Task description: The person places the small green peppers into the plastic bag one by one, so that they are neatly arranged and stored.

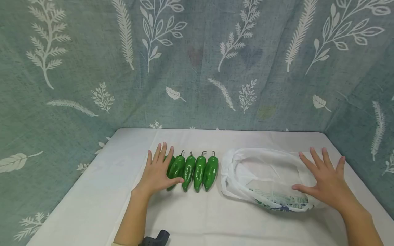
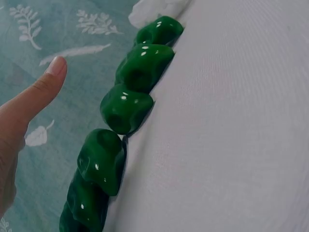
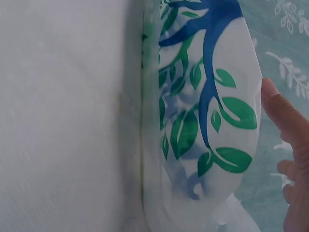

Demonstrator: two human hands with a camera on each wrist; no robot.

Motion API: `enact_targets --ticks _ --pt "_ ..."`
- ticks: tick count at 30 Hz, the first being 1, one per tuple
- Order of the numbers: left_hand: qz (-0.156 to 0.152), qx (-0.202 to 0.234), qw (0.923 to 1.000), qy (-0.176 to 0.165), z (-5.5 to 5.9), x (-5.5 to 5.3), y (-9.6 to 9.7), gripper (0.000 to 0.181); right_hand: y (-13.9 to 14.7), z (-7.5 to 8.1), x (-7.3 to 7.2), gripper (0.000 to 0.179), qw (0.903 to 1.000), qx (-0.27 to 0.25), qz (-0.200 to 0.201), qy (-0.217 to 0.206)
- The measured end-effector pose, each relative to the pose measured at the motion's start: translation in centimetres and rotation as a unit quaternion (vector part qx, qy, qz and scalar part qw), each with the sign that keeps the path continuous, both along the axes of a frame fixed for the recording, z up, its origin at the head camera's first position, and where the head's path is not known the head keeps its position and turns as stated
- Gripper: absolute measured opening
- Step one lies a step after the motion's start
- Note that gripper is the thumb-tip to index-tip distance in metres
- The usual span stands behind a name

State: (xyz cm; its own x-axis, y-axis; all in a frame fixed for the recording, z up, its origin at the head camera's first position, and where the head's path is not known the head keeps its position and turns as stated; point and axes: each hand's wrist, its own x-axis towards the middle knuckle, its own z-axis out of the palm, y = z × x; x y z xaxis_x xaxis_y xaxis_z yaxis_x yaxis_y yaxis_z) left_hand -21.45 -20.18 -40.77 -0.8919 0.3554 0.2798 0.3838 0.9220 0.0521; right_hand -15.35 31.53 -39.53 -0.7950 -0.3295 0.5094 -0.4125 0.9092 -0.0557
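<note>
Several glossy green peppers (image 1: 211,172) lie side by side on the white tabletop, stems pointing away. My left hand (image 1: 157,172), fingers spread, hovers over the left end of the row and partly hides the leftmost peppers. The left wrist view shows the row of peppers (image 2: 145,67) end-on, with my thumb (image 2: 38,92) apart from it. Right of them sits a white plastic bag (image 1: 229,171), its mouth opened wide. Over its right side my right hand (image 1: 327,182) spreads its fingers, holding nothing. Blue and green leaf print covers the bag's side (image 3: 231,111) in the right wrist view.
A white cloth (image 1: 197,222) covers the table. Blue-green curtains (image 1: 197,95) with white leaf patterns enclose the back and both sides. Near the front edge, a dark device (image 1: 157,237) shows beside my left forearm.
</note>
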Motion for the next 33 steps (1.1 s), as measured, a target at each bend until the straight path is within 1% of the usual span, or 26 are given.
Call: enact_targets --ticks 3,8,12,15,18,22,27,30,33 --pt "-0.001 0.007 1.0000 -0.004 0.0 -0.1 -0.2 0.116 0.6 0.1 0.0 0.106 0.9999 -0.012 0.003 -0.001" --pt "0.010 0.021 0.9996 -0.017 0.1 -0.2 -0.8 0.117 1.2 0.2 -0.1 0.105 0.9996 -0.029 0.005 0.002" --pt "0.012 0.036 0.9991 -0.021 0.0 -0.2 -1.4 0.118 1.9 0.1 -0.2 0.102 0.9993 -0.036 0.006 0.003" --pt "0.014 0.043 0.9988 -0.019 -0.1 -0.3 -1.8 0.118 2.4 -0.1 -0.2 0.098 0.9990 -0.044 0.008 -0.003" --pt "0.023 0.045 0.9986 -0.017 -0.3 -0.5 -2.3 0.119 2.8 -0.3 -0.2 0.095 0.9980 -0.061 0.013 -0.011" --pt "0.038 0.051 0.9976 -0.028 -0.4 -0.6 -3.1 0.118 3.2 -0.6 -0.2 0.091 0.9960 -0.085 0.019 -0.023" --pt "0.055 0.080 0.9942 -0.046 -0.7 -0.5 -4.4 0.116 3.6 -0.8 -0.1 0.090 0.9948 -0.096 0.012 -0.030" --pt "0.061 0.105 0.9910 -0.056 -0.9 -0.5 -5.1 0.115 3.9 -1.0 -0.2 0.091 0.9959 -0.086 0.000 -0.028" --pt "0.065 0.127 0.9880 -0.060 -0.9 -0.6 -5.5 0.115 4.4 -1.0 -0.1 0.092 0.9963 -0.079 -0.014 -0.031"
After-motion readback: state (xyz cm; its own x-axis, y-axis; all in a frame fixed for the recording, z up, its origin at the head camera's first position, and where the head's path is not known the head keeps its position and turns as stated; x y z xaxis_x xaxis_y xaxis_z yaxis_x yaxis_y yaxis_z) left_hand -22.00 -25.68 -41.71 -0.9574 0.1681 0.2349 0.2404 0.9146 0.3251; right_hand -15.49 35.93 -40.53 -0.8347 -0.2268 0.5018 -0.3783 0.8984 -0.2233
